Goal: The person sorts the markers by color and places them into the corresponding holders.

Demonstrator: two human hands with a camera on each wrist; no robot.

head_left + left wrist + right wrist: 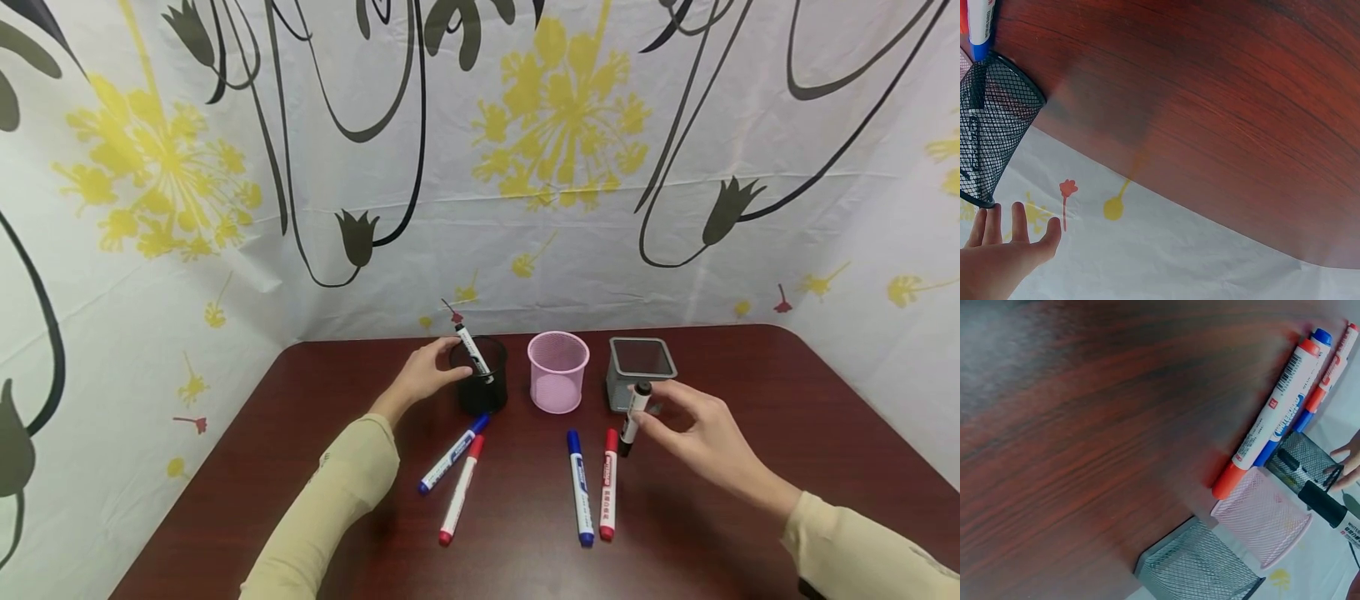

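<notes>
A black-capped whiteboard marker (472, 350) leans inside the round black mesh cup (480, 396), its upper end above the rim. My left hand (427, 373) is at that cup's rim, fingers extended and thumb spread apart. In the left wrist view, the fingertips of the left hand (1010, 253) are right at the cup's rim, and the marker shows through the mesh (1007, 106). My right hand (701, 429) pinches a second black marker (635, 417) between thumb and fingers, held tilted in front of the grey square mesh holder (621, 387).
A pink mesh cup (557, 383) stands between the black cup and the square holder. Nearer on the dark wood table (525, 575) lie a blue marker (453, 457) and red marker (461, 492) at left, another blue (581, 492) and red (608, 487) pair at right. A patterned cloth (450, 167) hangs behind.
</notes>
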